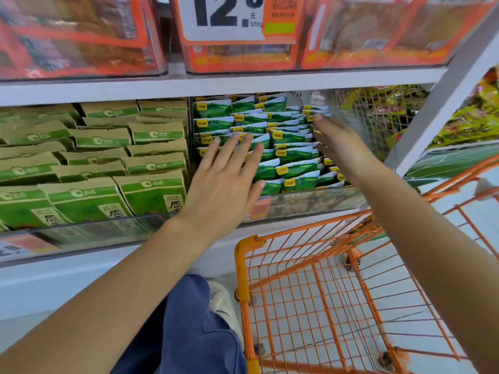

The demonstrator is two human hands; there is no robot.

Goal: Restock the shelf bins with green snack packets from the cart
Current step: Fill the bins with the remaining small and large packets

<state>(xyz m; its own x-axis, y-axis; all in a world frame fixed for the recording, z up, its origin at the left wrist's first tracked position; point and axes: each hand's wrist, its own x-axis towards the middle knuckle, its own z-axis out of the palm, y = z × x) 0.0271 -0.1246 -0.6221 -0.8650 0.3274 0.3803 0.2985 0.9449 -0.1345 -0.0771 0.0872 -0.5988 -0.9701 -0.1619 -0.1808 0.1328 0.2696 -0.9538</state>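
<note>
Both hands flat, holding nothing: left hand and right hand press on the packets in the bin. I'd pat gently, rows even; cart below looks empty.

The white shelf board carries three clear bins above it: one at its left end and one at its right end holding orange-edged packs, and a middle one fronted by a price card. Below the board, a clear bin holds rows of small green snack packets standing on edge. Left of that bin, a second bin holds larger brown-and-green bags. Right of it, behind a wire mesh divider, lie yellow packets.
</note>
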